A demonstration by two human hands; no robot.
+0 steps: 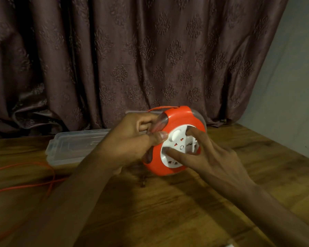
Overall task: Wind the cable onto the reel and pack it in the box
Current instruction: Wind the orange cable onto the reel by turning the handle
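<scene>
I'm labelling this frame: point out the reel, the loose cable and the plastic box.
reel (184, 117): head view, orange front rim, upper part.
loose cable (25, 186): head view, orange strand lying on the table.
plastic box (75, 145): head view, clear lid top.

Dim, warm indoor light, apparently from above and a bit behind the camera. Curtain (132, 56) is dark, with deep shadow in its folds at left. Table (168, 202) shows soft sheen patches at left and right; no hard glare. Forearms cast soft, diffuse shadows on the wood at bottom. Reel (175, 139) is the brightest, most saturated spot, with its socket face slightly blown out. Right hand (209, 157) fingers are slightly motion-blurred. Wide-angle distortion: table edge and wall (296, 68) tilt at right. Overall soft and noisy, with fine detail smeared.
</scene>
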